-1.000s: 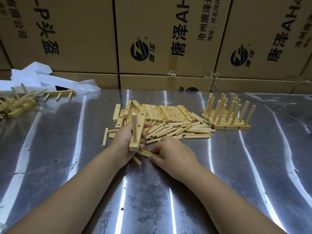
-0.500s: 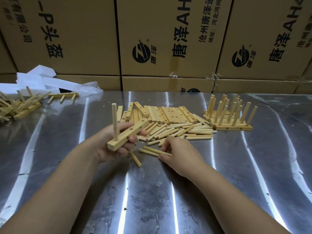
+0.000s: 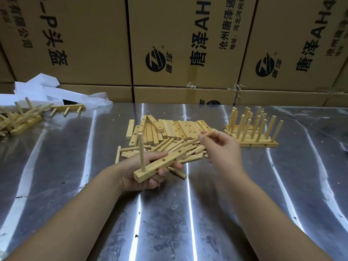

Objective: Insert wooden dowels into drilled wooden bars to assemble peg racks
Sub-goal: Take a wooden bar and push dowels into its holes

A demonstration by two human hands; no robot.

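Held bar: the pale, square-edged wooden bar with drilled holes (image 3: pixel 165 162) lies in the left hand (image 3: pixel 131 176), raised above the table; the fingers curl around it from below.
Seated peg: one round wooden dowel (image 3: pixel 140 151) stands upright in the hole at the near end; two more holes on top look free.
Right hand: the right hand (image 3: pixel 224 151) pinches a short loose dowel (image 3: pixel 211 133) between thumb and fingertips, up and to the right of the bar, not touching it.
Handling: the pieces look light, stiff and smooth, so a dowel may roll or slip. I judge it best to pinch it near the middle and to hold the bar by its sides, with the holes uncovered.
Supply: a heap of loose dowels (image 3: pixel 169 147) lies just behind the left hand, and a row of drilled bars (image 3: pixel 184 129) behind that.
Around: finished peg racks (image 3: pixel 252 136) stand to the right; other racks (image 3: pixel 20 119) and white paper (image 3: pixel 37 89) lie far left, on the shiny metal table (image 3: pixel 169 223) before brown cardboard boxes (image 3: pixel 188 25).
Obstacles: I see nothing between the dowel and the free holes; only the left fingers are near them.
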